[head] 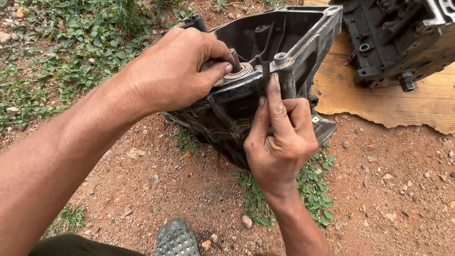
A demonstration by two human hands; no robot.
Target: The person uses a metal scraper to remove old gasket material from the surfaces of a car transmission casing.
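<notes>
The black, greasy cast-metal housing [284, 42], open like a deep box, stands tilted on the red stony ground [388, 189], partly over the edge of a worn plywood sheet [426, 104]. At its near corner sits a round metal bearing ring with a short splined shaft [236, 64] that points upward.

The left hand [175, 71] lies over this corner, its fingers curled around the outer wall and the thumb pressed flat on the ring; it seems to hold the housing steady and keep the ring seated. The right hand [279, 137] is half closed from below, and its thumb and forefinger pinch a thin dark strip, perhaps a small tool [266, 76], upright against the rim just beside the ring. I judge this grip is for fine prying or scraping.

What the strip really is stays hard to make out, because it is dark against dark metal. The fingers of the left hand are hidden behind the wall. A second dark engine block [398, 42] is cut off at the upper right, and a grey perforated shoe [176, 239] is cut off at the bottom edge.
</notes>
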